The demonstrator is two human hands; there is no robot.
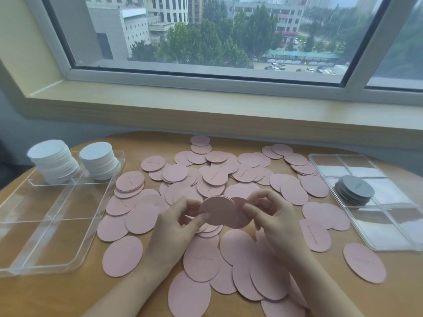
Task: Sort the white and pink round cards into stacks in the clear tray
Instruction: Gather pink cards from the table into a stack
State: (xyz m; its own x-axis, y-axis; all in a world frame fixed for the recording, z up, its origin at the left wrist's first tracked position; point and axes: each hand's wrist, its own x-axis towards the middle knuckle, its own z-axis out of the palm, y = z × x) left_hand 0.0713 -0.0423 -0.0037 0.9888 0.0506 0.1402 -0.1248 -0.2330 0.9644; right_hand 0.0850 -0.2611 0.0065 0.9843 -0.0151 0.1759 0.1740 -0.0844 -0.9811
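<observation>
Head view, near to far. At the lower centre of the frame my left hand [177,221] and right hand [272,216] meet above the table [75,294], both pinching one small stack of pink cards [223,211] by its edges, fingers curled round it and held just off the surface. I judge the step in hand to be gathering and squaring pink cards into a stack; none sits in the clear tray [48,225] yet.

Loose pink cards [199,259] lie overlapped across the whole middle of the frame, under and around my hands, some with writing I cannot read.

At the left of the frame the clear tray has bare near compartments. Its two far compartments each hold a tall stack of white cards [55,161], so the white sorting looks done.

My next move calls for carrying the squared stack left into a bare compartment without fanning it; the scattered cards between are the likely snag.

At the right of the frame a second clear tray [366,225] holds a stack of grey cards [354,189]. Beyond, across the top, a window [206,42] shows buildings and trees.
</observation>
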